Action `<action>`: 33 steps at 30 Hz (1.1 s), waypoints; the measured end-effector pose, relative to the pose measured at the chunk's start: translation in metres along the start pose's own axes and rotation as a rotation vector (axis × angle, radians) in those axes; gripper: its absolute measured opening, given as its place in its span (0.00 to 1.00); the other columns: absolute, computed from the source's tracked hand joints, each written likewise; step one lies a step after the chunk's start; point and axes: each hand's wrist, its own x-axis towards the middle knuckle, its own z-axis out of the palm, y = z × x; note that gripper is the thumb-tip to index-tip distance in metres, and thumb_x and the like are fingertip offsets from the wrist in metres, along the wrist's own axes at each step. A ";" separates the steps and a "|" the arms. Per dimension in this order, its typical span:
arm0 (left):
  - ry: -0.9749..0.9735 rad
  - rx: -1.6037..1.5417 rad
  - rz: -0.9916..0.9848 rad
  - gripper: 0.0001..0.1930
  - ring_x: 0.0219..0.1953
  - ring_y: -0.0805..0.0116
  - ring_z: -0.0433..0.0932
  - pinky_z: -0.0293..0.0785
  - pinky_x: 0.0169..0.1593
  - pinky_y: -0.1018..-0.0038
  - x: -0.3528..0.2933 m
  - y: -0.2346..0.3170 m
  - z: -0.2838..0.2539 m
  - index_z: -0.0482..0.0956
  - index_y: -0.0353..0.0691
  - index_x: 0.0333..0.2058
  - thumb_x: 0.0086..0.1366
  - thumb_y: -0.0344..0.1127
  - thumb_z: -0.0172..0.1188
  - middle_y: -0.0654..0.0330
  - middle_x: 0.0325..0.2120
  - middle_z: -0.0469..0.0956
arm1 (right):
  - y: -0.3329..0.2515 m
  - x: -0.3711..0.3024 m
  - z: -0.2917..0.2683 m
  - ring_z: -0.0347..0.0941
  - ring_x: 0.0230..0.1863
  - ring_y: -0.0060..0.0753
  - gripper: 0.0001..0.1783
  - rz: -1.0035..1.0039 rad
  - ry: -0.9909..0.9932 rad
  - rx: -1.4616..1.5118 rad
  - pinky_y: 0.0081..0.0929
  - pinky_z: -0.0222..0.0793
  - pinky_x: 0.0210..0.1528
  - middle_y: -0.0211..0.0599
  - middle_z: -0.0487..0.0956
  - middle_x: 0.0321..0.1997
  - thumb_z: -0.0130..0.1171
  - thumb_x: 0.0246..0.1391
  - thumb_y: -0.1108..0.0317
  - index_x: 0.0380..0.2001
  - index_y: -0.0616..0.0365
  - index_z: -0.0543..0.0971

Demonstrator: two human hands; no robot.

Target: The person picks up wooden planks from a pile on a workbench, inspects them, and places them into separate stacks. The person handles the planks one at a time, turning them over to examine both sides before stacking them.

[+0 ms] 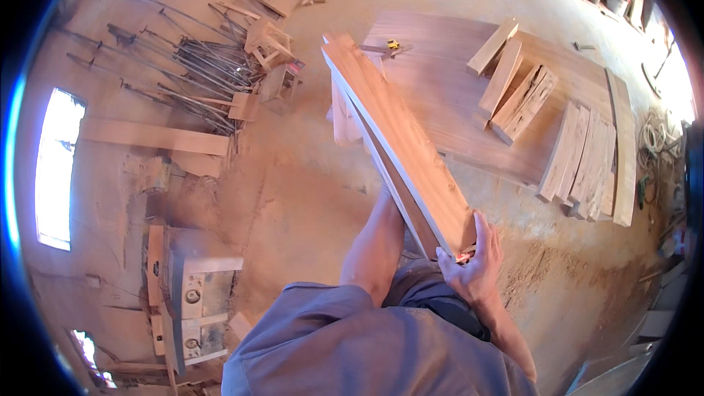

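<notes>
A long, light-brown wooden board (400, 132) slants away from my body toward the far left. Under it, along its left edge, lies a second board (394, 182), with a narrow gap between the two that widens toward me. My right hand (475, 260) grips the near end, its thumb at the end edge and its fingers around the right corner. A small red-and-white patch shows beside that thumb. My left forearm reaches up beneath the boards, which hide the left hand, so its fingers do not show.
Beyond the boards lies a broad wooden panel (440, 44) carrying several thick timber pieces (524, 103) and a yellow tape measure (394, 44). More planks (579, 161) rest at its right end. Long bar clamps (213, 59) crowd the left wall, and a machine (194, 308) stands lower left.
</notes>
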 end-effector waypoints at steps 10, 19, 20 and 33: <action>0.082 -0.039 0.053 0.51 0.61 0.44 0.73 0.73 0.63 0.50 0.009 -0.016 -0.015 0.60 0.32 0.69 0.58 0.64 0.65 0.40 0.57 0.72 | 0.007 0.008 -0.022 0.77 0.39 0.55 0.47 -0.049 -0.058 -0.026 0.43 0.76 0.42 0.51 0.78 0.42 0.76 0.34 0.68 0.61 0.69 0.70; 0.130 -0.091 0.076 0.50 0.61 0.44 0.73 0.73 0.63 0.50 0.018 -0.047 -0.027 0.61 0.33 0.69 0.59 0.64 0.65 0.40 0.57 0.73 | 0.019 0.000 -0.029 0.73 0.36 0.55 0.49 -0.122 -0.090 -0.143 0.47 0.72 0.40 0.52 0.76 0.40 0.76 0.35 0.70 0.63 0.71 0.66; 0.145 -0.036 0.086 0.50 0.60 0.44 0.73 0.73 0.63 0.50 0.016 -0.028 -0.014 0.61 0.33 0.69 0.59 0.64 0.65 0.41 0.57 0.73 | 0.009 0.003 -0.023 0.72 0.36 0.56 0.50 -0.140 -0.076 -0.074 0.48 0.72 0.41 0.53 0.76 0.40 0.76 0.35 0.70 0.64 0.71 0.66; 0.188 -0.098 0.151 0.48 0.60 0.45 0.74 0.73 0.63 0.50 0.020 -0.020 -0.015 0.62 0.33 0.68 0.60 0.64 0.64 0.41 0.57 0.74 | 0.009 0.010 -0.019 0.72 0.40 0.58 0.52 -0.200 -0.138 -0.131 0.51 0.72 0.44 0.55 0.75 0.43 0.77 0.34 0.69 0.64 0.71 0.64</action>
